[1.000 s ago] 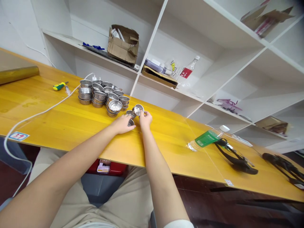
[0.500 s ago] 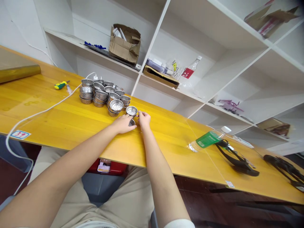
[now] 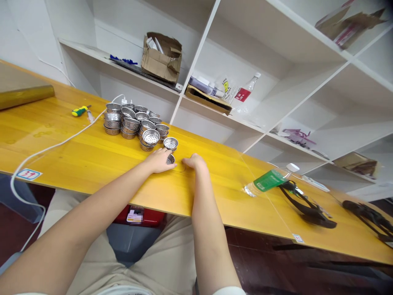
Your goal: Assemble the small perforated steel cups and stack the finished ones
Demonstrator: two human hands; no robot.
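Note:
My left hand (image 3: pixel 159 159) rests on the yellow table (image 3: pixel 92 159), curled over a small metal strainer cup (image 3: pixel 170 159) that peeks out at its fingertips. My right hand (image 3: pixel 194 161) lies on the table just right of that cup, fingers folded and holding nothing. A single perforated strainer cup (image 3: pixel 170 143) stands upright just beyond both hands. Behind it sits a cluster of several stacked strainer cups (image 3: pixel 132 123).
A white cable (image 3: pixel 55 145) runs across the table's left part past a green-handled screwdriver (image 3: pixel 79 110) and a gold roll (image 3: pixel 26 96). A water bottle (image 3: pixel 267 179) and black straps (image 3: pixel 307 207) lie to the right. White shelves (image 3: pixel 215 61) stand behind.
My right hand set the strainer cup it held upright on the table beside the cluster, let go, and drew back to the right. My left hand stayed over its cup.

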